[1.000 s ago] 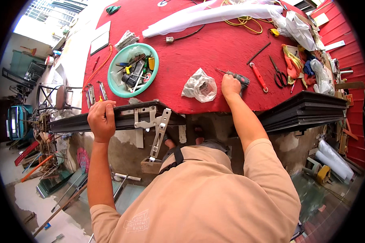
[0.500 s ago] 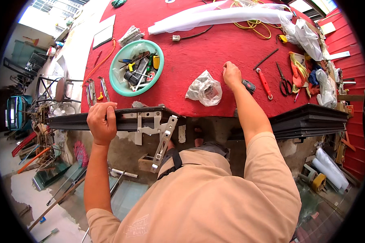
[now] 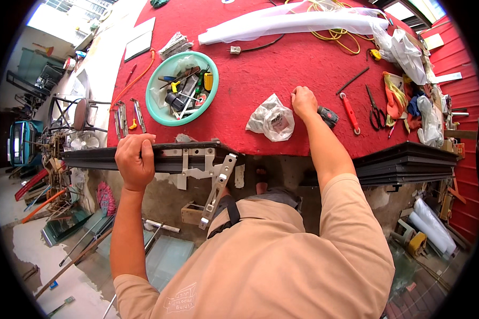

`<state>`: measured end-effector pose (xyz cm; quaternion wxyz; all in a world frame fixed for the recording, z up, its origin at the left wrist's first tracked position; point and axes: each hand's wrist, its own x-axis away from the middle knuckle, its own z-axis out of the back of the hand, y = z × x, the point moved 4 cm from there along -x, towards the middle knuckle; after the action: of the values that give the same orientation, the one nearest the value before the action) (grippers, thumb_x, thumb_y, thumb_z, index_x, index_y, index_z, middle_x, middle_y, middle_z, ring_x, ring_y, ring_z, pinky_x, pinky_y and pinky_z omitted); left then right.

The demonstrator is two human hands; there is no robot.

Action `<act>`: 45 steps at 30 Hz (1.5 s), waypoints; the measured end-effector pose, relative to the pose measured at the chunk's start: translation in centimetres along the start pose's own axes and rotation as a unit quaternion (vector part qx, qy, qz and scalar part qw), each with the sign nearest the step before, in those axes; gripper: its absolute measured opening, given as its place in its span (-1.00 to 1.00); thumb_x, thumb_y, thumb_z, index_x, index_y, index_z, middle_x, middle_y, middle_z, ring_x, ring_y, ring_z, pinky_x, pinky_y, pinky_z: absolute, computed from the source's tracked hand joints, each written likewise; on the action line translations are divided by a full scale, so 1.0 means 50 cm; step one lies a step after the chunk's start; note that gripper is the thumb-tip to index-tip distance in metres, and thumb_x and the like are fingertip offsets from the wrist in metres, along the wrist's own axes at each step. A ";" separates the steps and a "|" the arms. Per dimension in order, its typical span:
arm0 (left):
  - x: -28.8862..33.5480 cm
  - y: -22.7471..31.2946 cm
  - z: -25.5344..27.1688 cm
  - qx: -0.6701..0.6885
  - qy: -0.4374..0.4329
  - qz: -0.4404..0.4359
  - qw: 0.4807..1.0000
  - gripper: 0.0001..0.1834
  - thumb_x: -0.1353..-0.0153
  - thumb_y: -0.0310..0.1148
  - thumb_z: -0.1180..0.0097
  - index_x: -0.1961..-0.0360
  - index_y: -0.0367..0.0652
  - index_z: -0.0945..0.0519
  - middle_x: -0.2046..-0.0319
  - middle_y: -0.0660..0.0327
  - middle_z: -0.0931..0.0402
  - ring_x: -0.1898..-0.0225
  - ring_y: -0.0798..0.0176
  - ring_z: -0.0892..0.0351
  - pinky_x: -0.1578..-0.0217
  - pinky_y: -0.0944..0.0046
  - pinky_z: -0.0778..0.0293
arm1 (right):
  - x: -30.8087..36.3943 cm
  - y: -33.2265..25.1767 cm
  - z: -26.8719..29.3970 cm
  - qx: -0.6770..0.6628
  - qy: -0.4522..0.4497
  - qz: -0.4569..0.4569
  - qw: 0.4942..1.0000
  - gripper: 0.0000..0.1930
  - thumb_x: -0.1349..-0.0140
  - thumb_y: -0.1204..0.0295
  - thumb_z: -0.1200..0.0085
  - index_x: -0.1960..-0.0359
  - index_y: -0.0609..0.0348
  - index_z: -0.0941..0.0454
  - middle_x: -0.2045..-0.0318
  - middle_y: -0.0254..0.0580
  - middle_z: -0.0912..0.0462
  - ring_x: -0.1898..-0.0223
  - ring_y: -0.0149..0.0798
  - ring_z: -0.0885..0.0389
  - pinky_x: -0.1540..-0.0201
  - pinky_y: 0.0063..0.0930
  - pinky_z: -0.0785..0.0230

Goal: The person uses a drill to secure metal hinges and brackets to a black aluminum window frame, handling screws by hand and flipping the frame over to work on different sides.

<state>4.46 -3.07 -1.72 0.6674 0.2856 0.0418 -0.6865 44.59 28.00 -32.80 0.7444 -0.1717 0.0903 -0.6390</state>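
My left hand (image 3: 135, 161) is closed around a dark metal frame bar (image 3: 93, 159) at the table's near edge. A silvery hinge arm (image 3: 218, 189) with holes hangs from that bar, pointing down toward my lap. My right hand (image 3: 304, 102) rests on the red table cover with its fingers curled; whatever they hold is hidden. Beside that wrist lies a dark power tool (image 3: 328, 117), partly covered by my forearm. A clear plastic bag (image 3: 271, 118) with small contents I cannot make out sits to the left of my right hand.
A turquoise basin (image 3: 155, 110) of tools stands on the red cloth (image 3: 239, 74). A red-handled roller (image 3: 350, 114), black scissors (image 3: 376, 109) and gloves (image 3: 394, 101) lie at right. Stacked dark profiles (image 3: 407, 164) jut out near right; white sheeting (image 3: 292, 26) lies at the back.
The whole view has shifted slightly. My left hand stays on the frame bar, and my right hand remains beside the bag and power tool, almost still.
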 end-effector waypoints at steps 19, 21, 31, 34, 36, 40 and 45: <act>-0.001 -0.002 -0.004 -0.003 0.022 -0.016 1.000 -0.81 -0.48 -0.45 -0.14 0.25 -0.20 -0.78 0.37 0.12 -0.75 0.31 -0.05 -0.70 0.14 -0.01 -0.54 | -0.021 -0.001 -0.015 0.129 -0.017 0.091 0.987 -0.75 -0.55 0.32 -0.05 -0.08 0.16 -0.65 -0.09 0.12 -0.77 -0.18 0.16 -0.78 -0.24 0.09 -0.67; -0.002 -0.002 -0.002 -0.004 0.016 -0.012 1.000 -0.80 -0.49 -0.45 -0.13 0.24 -0.21 -0.78 0.35 0.10 -0.75 0.28 -0.06 -0.71 0.11 0.00 -0.55 | -0.020 0.005 -0.016 0.138 -0.001 0.098 0.986 -0.76 -0.53 0.31 -0.08 -0.05 0.14 -0.67 -0.05 0.08 -0.79 -0.16 0.15 -0.78 -0.22 0.09 -0.67; -0.002 -0.002 -0.005 -0.003 0.020 -0.014 1.000 -0.81 -0.48 -0.46 -0.15 0.24 -0.20 -0.78 0.35 0.12 -0.76 0.29 -0.05 -0.71 0.12 0.00 -0.54 | 0.036 0.003 0.034 0.088 0.101 0.107 0.985 -0.78 -0.41 0.28 -0.31 0.04 0.10 -0.72 -0.01 0.00 -0.79 -0.16 0.11 -0.71 -0.24 0.06 -0.58; 0.000 -0.001 -0.003 -0.006 0.021 -0.012 1.000 -0.81 -0.48 -0.45 -0.14 0.24 -0.20 -0.78 0.35 0.12 -0.76 0.28 -0.05 -0.71 0.11 0.00 -0.54 | 0.117 0.019 0.088 -0.013 0.225 0.089 0.970 -0.75 -0.37 0.33 -0.35 -0.01 0.12 -0.71 -0.01 0.00 -0.76 -0.16 0.13 -0.67 -0.25 0.09 -0.53; 0.002 0.000 -0.003 -0.007 0.019 -0.010 1.000 -0.81 -0.48 -0.45 -0.14 0.24 -0.20 -0.78 0.35 0.13 -0.76 0.27 -0.06 -0.71 0.10 0.00 -0.54 | 0.190 0.051 0.109 -0.062 0.312 0.034 0.948 -0.68 -0.35 0.33 -0.37 -0.07 0.15 -0.69 -0.01 0.04 -0.74 -0.17 0.16 -0.65 -0.28 0.10 -0.49; 0.003 0.000 0.001 -0.004 0.017 -0.012 1.000 -0.81 -0.49 -0.46 -0.14 0.24 -0.20 -0.78 0.35 0.13 -0.76 0.27 -0.05 -0.71 0.10 0.00 -0.54 | 0.346 0.158 0.074 -0.130 0.340 -0.195 0.911 -0.43 -0.33 0.10 -0.47 -0.21 0.23 -0.62 -0.07 0.17 -0.72 -0.20 0.22 -0.65 -0.31 0.12 -0.47; 0.003 0.000 -0.004 0.001 0.021 -0.015 1.000 -0.81 -0.49 -0.47 -0.14 0.25 -0.20 -0.78 0.35 0.12 -0.76 0.27 -0.06 -0.72 0.09 0.00 -0.55 | 0.379 0.186 0.037 -0.126 0.169 -0.229 0.950 -0.11 -0.24 -0.21 -0.54 -0.28 0.36 -0.61 -0.14 0.27 -0.73 -0.27 0.29 -0.67 -0.38 0.13 -0.48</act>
<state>4.52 -3.09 -1.96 0.6555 0.3002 0.0598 -0.6904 56.96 10.79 -32.94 0.5240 -0.1696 0.2530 -0.7954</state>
